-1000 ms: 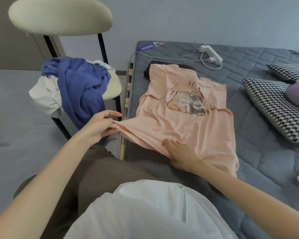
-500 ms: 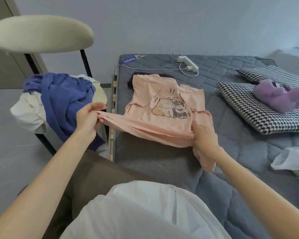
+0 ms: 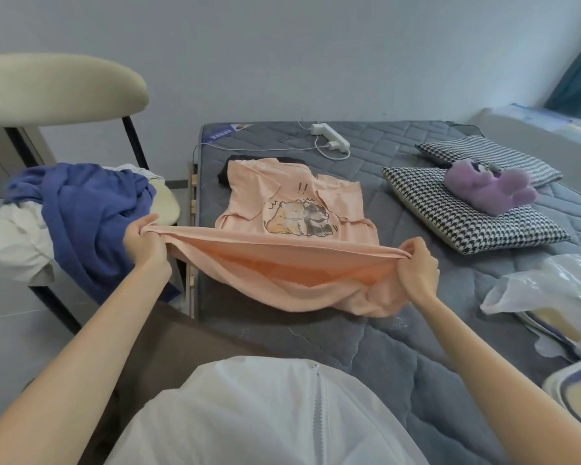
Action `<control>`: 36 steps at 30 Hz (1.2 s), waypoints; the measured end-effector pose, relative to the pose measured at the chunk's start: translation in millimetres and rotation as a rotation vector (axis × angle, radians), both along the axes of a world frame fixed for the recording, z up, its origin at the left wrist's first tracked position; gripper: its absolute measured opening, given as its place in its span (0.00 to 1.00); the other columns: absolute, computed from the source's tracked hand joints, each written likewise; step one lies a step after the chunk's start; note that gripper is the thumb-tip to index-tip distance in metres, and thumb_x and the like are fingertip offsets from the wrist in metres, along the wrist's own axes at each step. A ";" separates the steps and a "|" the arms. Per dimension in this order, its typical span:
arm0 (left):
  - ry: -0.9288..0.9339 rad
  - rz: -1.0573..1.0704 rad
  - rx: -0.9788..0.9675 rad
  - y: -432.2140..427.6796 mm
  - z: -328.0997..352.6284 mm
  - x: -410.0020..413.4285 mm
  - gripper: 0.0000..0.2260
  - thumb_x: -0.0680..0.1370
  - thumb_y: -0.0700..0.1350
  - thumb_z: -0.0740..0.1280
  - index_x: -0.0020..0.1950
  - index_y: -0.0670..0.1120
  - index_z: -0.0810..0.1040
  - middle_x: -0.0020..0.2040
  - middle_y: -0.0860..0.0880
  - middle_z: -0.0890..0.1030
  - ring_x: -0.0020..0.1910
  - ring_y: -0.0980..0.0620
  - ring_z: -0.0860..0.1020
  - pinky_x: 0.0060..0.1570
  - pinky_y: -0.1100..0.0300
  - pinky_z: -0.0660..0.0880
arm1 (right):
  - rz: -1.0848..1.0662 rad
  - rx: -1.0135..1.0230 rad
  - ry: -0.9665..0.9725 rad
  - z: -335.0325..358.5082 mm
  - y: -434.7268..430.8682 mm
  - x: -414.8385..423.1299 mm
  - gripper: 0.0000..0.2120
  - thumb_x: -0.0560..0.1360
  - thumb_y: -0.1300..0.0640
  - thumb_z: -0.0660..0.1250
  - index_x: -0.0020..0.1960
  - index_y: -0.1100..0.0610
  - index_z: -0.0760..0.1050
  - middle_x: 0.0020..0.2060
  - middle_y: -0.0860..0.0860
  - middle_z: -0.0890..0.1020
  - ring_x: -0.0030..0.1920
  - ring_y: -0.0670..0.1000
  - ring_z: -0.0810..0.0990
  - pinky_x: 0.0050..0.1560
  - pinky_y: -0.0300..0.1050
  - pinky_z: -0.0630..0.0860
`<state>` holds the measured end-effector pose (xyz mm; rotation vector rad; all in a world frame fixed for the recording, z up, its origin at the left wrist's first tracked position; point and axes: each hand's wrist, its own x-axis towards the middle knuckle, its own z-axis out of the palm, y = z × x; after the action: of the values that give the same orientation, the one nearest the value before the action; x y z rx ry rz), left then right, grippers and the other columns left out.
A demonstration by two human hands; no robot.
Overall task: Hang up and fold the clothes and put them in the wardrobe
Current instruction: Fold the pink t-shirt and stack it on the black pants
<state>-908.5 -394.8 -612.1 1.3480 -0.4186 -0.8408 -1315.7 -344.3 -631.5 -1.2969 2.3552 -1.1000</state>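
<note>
Bare grey mattress [image 3: 399, 333] lies open below the lifted hem. Checked pillows [image 3: 467, 213] and plastic bags [image 3: 550, 290] crowd the right; a chair [image 3: 57, 85] stands left.

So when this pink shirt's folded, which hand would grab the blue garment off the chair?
Probably the left hand: it grips the pink shirt by its hem right beside the blue garment on the chair. The right hand holds the hem's other end over the bed, farther off.
</note>
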 end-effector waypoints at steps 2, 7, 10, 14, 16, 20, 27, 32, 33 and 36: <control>0.054 0.042 -0.023 -4.9 6.3 -2.1 0.12 0.77 0.38 0.58 0.46 0.50 0.79 0.45 0.48 0.77 0.35 0.52 0.73 0.34 0.60 0.73 | -0.132 0.011 -0.279 8.5 -1.7 -2.5 0.14 0.75 0.63 0.55 0.59 0.56 0.68 0.58 0.58 0.77 0.54 0.60 0.74 0.53 0.49 0.70; 0.040 0.109 -0.099 -9.7 9.8 -11.4 0.11 0.76 0.38 0.59 0.46 0.47 0.81 0.41 0.52 0.77 0.39 0.54 0.75 0.44 0.59 0.76 | -0.408 0.174 -1.186 27.1 1.7 -1.2 0.14 0.78 0.61 0.61 0.63 0.57 0.73 0.53 0.54 0.80 0.57 0.53 0.78 0.61 0.50 0.75; -0.086 0.139 -0.108 -3.8 9.9 -15.7 0.12 0.75 0.37 0.59 0.45 0.45 0.83 0.45 0.50 0.78 0.46 0.52 0.74 0.49 0.61 0.74 | -0.247 0.121 -0.822 14.0 6.1 -14.1 0.14 0.76 0.64 0.61 0.62 0.61 0.73 0.52 0.57 0.78 0.51 0.57 0.78 0.54 0.51 0.75; -0.937 0.026 -0.011 15.8 6.9 1.7 0.16 0.77 0.32 0.58 0.53 0.43 0.83 0.54 0.42 0.80 0.53 0.43 0.76 0.56 0.51 0.73 | 0.110 0.358 0.471 5.2 22.1 -35.5 0.12 0.73 0.67 0.60 0.55 0.57 0.68 0.49 0.58 0.78 0.51 0.61 0.77 0.46 0.50 0.71; -1.376 -0.230 0.069 28.7 6.5 2.4 0.15 0.76 0.34 0.61 0.52 0.46 0.84 0.52 0.41 0.81 0.49 0.39 0.77 0.49 0.48 0.73 | 0.222 0.650 0.739 3.4 28.6 -29.7 0.14 0.75 0.63 0.61 0.60 0.55 0.72 0.57 0.56 0.79 0.58 0.59 0.78 0.51 0.49 0.74; -1.789 -0.695 0.707 36.6 13.3 -5.7 0.11 0.74 0.41 0.67 0.54 0.51 0.83 0.54 0.46 0.80 0.47 0.45 0.76 0.46 0.55 0.73 | 0.303 1.007 0.920 -10.6 34.3 -6.8 0.17 0.79 0.58 0.58 0.66 0.54 0.74 0.61 0.49 0.78 0.58 0.51 0.78 0.38 0.41 0.73; -1.988 -0.967 1.066 39.8 0.5 -18.1 0.16 0.79 0.40 0.58 0.66 0.49 0.72 0.64 0.49 0.75 0.61 0.48 0.73 0.55 0.55 0.67 | 0.496 1.053 0.989 -12.5 34.5 27.9 0.20 0.81 0.54 0.58 0.72 0.53 0.64 0.69 0.54 0.67 0.69 0.57 0.65 0.65 0.56 0.68; -1.659 -1.462 0.724 36.1 -8.6 -41.3 0.20 0.77 0.46 0.67 0.69 0.55 0.70 0.70 0.51 0.70 0.66 0.49 0.70 0.64 0.55 0.65 | 1.051 0.882 0.582 -18.5 38.0 62.3 0.38 0.70 0.50 0.74 0.74 0.45 0.57 0.70 0.50 0.63 0.69 0.58 0.63 0.67 0.56 0.65; -1.512 -1.543 0.662 36.9 -13.7 -48.5 0.21 0.77 0.49 0.67 0.69 0.54 0.70 0.69 0.52 0.71 0.65 0.51 0.70 0.64 0.57 0.67 | 1.095 0.893 0.542 -24.6 39.7 67.2 0.41 0.69 0.49 0.74 0.75 0.44 0.56 0.70 0.50 0.62 0.68 0.58 0.62 0.67 0.56 0.65; -1.401 -1.616 0.581 38.7 -33.7 -70.6 0.23 0.74 0.53 0.70 0.68 0.54 0.71 0.66 0.53 0.73 0.61 0.52 0.72 0.63 0.56 0.69 | 1.118 0.719 0.731 -47.9 49.1 71.0 0.35 0.70 0.49 0.70 0.73 0.48 0.59 0.68 0.51 0.63 0.64 0.58 0.65 0.61 0.55 0.70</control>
<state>-979.1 -356.2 -645.8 1.8556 -2.7662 -1.1307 -1244.7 -295.2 -679.4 -2.3398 1.4946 0.5623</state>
